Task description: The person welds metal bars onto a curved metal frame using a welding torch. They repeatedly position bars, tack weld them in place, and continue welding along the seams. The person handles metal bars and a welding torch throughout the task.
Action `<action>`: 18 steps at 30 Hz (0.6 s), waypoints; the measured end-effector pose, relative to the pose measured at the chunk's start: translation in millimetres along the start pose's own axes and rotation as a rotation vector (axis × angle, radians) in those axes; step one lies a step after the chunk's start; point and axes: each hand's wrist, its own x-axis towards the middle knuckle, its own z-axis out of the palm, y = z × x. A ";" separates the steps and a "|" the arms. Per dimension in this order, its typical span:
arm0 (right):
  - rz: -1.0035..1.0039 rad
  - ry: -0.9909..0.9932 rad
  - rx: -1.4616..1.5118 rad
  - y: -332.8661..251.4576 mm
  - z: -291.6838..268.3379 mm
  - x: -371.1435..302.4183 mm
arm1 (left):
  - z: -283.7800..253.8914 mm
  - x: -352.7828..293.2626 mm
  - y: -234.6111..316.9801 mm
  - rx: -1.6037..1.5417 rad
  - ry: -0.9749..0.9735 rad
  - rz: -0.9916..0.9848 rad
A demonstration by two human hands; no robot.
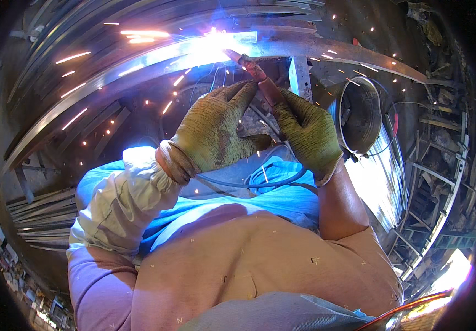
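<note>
My right hand (310, 132), in a worn yellow-green work glove, is closed around the handle of a welding torch (271, 92). The torch points up and to the left, and its tip meets a long metal beam (155, 59) in a blinding white-violet arc (217, 42). Glare hides the exact contact spot. My left hand (216, 131), gloved alike, has its fingers stretched out and its thumb apart. Its fingertips lie close beside the torch; I cannot tell whether they touch it. A pale sleeve guard (130, 204) covers the left forearm.
Sparks fly mostly left and right of the arc. A round metal drum (361, 116) stands right of my right hand. Long metal strips (44, 220) lie at the left, and a ladder-like metal frame (442, 204) curves along the right. A short upright post (299, 77) joins the beam.
</note>
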 end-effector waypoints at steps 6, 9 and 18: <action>0.003 -0.013 -0.008 5.3 -0.5 1.2 | -3.3 2.1 2.6 0.002 -0.018 0.004; 0.025 -0.013 -0.044 4.8 -0.2 1.1 | -1.6 3.5 0.2 -0.004 0.005 0.028; 0.033 -0.001 -0.035 -1.8 -3.3 -2.7 | 2.6 1.6 -4.8 -0.020 0.009 0.051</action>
